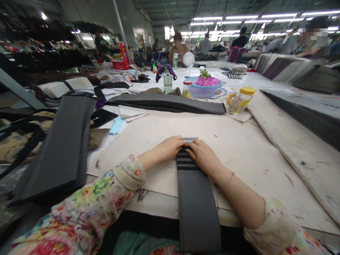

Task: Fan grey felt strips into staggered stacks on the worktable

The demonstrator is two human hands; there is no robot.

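Note:
A long dark grey fabric strip [198, 205] runs from the near table edge, where it hangs over, to both of my hands. Black bars cross it near its far end. My left hand [172, 145] pinches the left corner of that end, fingers bent. On the right corner, my right hand [204, 154] closes with its fingers curled and thumb on the bars. A small light grey speckled piece [190, 140] shows just beyond my fingertips; whether it is part of the strip I cannot tell. The fingertips are partly hidden.
Dark grey panels [50, 141] are stacked at left; more strips [170, 102] lie across the back. Beyond stand a yellow-lidded jar [241, 101], a blue basin [204, 90] and a spray bottle [168, 81]. A blue mask [117, 125] lies left. People work farther off.

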